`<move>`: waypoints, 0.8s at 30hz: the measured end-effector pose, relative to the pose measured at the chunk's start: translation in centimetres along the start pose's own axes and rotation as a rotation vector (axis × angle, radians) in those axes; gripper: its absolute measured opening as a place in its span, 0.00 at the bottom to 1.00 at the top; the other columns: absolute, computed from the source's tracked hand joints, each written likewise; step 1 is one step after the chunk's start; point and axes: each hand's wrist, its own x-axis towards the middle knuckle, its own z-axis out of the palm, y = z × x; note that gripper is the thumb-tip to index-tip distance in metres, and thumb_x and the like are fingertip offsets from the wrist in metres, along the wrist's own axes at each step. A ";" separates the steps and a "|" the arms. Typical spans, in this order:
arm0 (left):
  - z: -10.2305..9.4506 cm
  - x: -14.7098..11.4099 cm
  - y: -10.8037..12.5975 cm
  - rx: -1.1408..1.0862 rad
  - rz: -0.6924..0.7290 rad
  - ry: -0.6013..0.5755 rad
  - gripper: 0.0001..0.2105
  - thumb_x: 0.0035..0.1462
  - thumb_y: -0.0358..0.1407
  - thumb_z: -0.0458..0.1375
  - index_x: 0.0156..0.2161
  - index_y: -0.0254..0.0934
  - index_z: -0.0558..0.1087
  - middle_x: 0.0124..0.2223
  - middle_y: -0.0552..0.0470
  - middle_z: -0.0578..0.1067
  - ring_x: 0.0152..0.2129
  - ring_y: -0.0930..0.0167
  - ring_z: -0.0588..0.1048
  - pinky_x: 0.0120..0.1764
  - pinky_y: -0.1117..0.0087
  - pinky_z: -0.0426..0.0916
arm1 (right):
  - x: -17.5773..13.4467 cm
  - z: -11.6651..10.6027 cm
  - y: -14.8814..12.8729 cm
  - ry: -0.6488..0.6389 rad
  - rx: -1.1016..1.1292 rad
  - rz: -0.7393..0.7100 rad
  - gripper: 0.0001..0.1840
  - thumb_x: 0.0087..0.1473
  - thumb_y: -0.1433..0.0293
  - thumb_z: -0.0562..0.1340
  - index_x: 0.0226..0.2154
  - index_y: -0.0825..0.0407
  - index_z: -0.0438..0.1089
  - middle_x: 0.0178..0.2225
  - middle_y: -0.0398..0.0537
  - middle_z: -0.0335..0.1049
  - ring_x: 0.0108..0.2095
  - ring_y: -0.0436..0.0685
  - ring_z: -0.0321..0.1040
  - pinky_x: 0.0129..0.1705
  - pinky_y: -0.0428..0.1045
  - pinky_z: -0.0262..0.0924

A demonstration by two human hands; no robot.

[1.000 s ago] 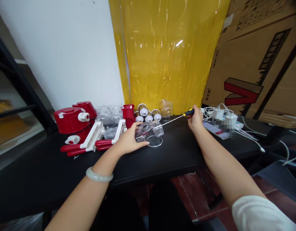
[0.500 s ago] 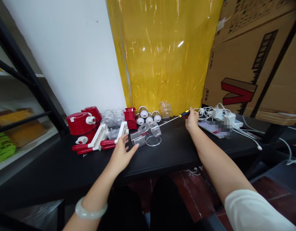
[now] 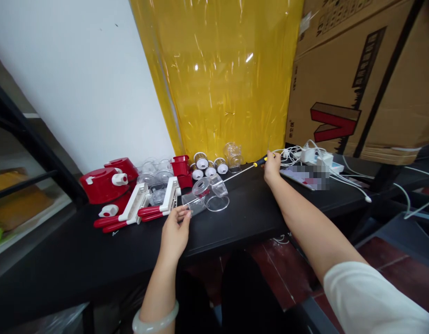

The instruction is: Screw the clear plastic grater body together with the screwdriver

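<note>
My right hand [image 3: 272, 167] grips the black-and-yellow handle of a screwdriver [image 3: 239, 173] lying at a slant, its long metal shaft pointing left and down. The shaft reaches the clear plastic parts; where its tip ends I cannot make out. Those parts are a clear cup [image 3: 219, 185], a clear ring-shaped piece [image 3: 201, 187], another clear cup [image 3: 197, 205] on its side and a clear round rim [image 3: 217, 209]. At the left cup's edge my left hand [image 3: 176, 229] has thumb and fingers drawn together. What lies between them is too small to tell.
Red pots [image 3: 105, 185], red-and-white handles [image 3: 133, 206], red boxes [image 3: 181, 169] and white-capped cylinders [image 3: 201, 161] stand left and behind on the black table [image 3: 249, 218]. Rightward lie a phone [image 3: 301, 177] and white cables [image 3: 350, 185]; a cardboard box [image 3: 340, 83] rises behind.
My left hand has closed from spread fingers to a pinch beside the clear cup. The right hand still holds the screwdriver. The whole view has shifted somewhat.
</note>
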 end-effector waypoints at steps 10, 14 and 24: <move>0.2 -0.1 0.0 -0.152 -0.057 -0.047 0.18 0.53 0.50 0.62 0.39 0.37 0.74 0.38 0.44 0.81 0.41 0.61 0.81 0.50 0.55 0.75 | -0.2 0.3 0.1 -0.059 0.051 -0.011 0.18 0.52 0.52 0.63 0.32 0.46 0.57 0.25 0.33 0.56 0.21 0.47 0.57 0.21 0.43 0.54; 0.5 0.1 -0.4 -0.238 -0.092 -0.054 0.16 0.56 0.46 0.62 0.43 0.35 0.74 0.40 0.43 0.81 0.42 0.62 0.81 0.53 0.54 0.74 | -0.5 0.3 0.0 -0.063 0.006 0.013 0.20 0.51 0.51 0.64 0.31 0.46 0.58 0.22 0.32 0.55 0.18 0.46 0.54 0.17 0.43 0.51; -0.6 1.8 1.3 -0.259 -0.251 -0.180 0.12 0.56 0.41 0.64 0.41 0.35 0.75 0.42 0.41 0.83 0.49 0.60 0.80 0.54 0.54 0.72 | -2.0 1.0 -0.7 -0.200 0.181 0.195 0.25 0.46 0.54 0.71 0.29 0.47 0.55 0.19 0.29 0.56 0.16 0.43 0.54 0.18 0.40 0.54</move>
